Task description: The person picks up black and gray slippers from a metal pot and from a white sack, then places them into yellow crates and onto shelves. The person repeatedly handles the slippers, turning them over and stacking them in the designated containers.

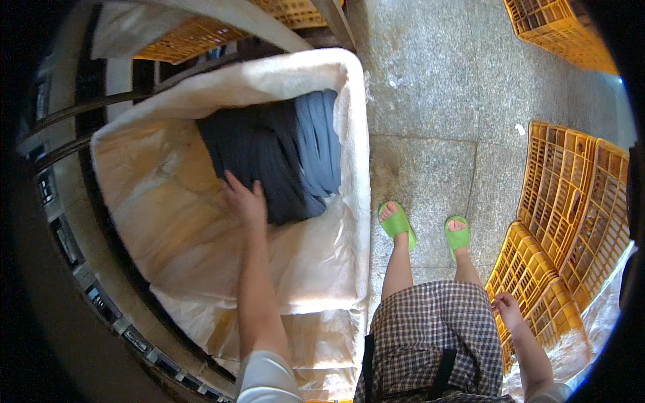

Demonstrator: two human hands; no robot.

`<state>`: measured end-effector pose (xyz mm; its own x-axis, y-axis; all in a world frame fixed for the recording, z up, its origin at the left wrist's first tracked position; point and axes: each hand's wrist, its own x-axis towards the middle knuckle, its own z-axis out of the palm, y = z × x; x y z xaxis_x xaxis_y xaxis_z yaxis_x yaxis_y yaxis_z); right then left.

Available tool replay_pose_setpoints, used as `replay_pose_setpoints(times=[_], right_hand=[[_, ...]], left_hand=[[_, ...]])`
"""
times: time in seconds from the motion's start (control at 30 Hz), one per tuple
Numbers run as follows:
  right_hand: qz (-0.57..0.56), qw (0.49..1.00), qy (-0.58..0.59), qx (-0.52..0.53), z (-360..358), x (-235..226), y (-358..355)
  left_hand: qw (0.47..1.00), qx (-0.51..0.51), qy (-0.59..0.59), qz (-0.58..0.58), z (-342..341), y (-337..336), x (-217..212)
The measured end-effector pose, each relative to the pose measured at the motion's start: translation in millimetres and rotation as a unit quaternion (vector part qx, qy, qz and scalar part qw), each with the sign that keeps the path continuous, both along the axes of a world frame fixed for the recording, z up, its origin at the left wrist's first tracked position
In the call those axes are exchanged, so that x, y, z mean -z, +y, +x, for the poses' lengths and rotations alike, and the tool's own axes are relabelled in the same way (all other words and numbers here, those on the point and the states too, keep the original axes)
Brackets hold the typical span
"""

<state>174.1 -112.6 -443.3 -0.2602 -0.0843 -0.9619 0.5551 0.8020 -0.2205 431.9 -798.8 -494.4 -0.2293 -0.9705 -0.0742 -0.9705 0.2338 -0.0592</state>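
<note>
My left hand (246, 201) reaches into a large bin with a whitish lining (329, 295). Its fingers are spread at the near left edge of a stack of dark cloth (259, 151) and appear to touch it. The cloth lies in long folds, nearly black on the left, with a blue-grey section (317, 144) along its right side. At my right side, beside the checked apron (430, 329), hangs my right hand (508, 311). Its fingers are loosely bent and slightly apart, with nothing visible in them.
Orange plastic crates (557, 195) stand at the right, partly beside clear plastic sheeting (611, 295). Another orange crate (561, 30) is at the far right. Metal rails (80, 117) run along the bin's left side. My feet in green slippers (401, 226) stand on the grey floor (430, 168).
</note>
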Motion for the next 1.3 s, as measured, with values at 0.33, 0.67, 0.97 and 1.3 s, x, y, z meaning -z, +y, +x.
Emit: replay_pose_setpoints(times=[0.33,0.67,0.97,1.3], right_hand=[[-0.195,0.976,0.031,-0.094,-45,-88,-68],[-0.183,0.901,0.11,-0.378,-74,-140,-168],[-0.197,0.815,0.099,-0.536,-42,-156,-215],[-0.284,0.754,0.082,-0.586,135,-152,-246]], left_hand=[[0.92,0.141,0.285,0.231,41,403,-290],[0.797,-0.224,0.265,0.493,138,545,-305],[0.751,-0.372,0.319,0.444,123,687,-321],[0.765,-0.101,0.634,0.052,371,506,-650]])
